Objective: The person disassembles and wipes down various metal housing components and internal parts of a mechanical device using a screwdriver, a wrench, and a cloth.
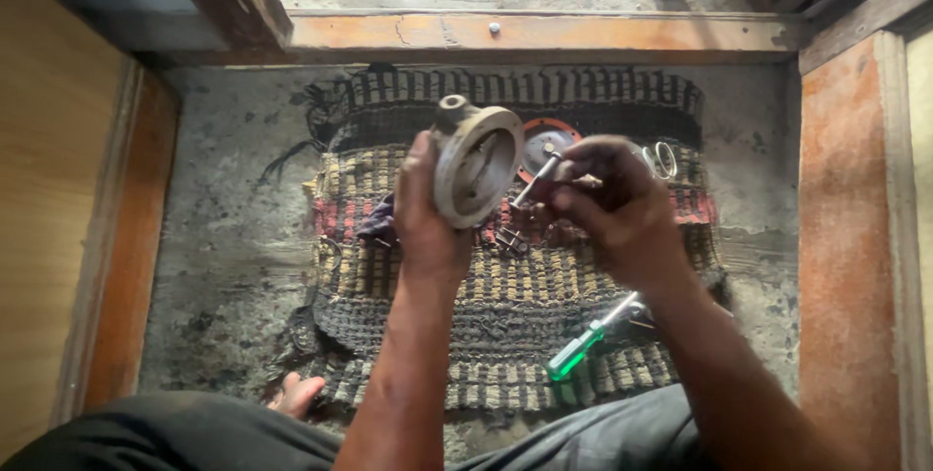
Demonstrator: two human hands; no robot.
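Head view looks down on my left hand (428,213), which grips a round, grey, dusty metal housing with a short pipe stub on top (473,165), held upright on its edge above the floor. My right hand (607,204) is just beside it, its fingers closed around a slim silver metal rod (536,179) whose tip points toward the housing's open face. Below both hands lies a frayed woven mat of dark, tan and red stripes (505,335) on the grimy concrete floor (233,238). On the mat sit an orange-rimmed metal disc (540,137), a pair of silver scissors (663,158) and a green-handled screwdriver (586,343).
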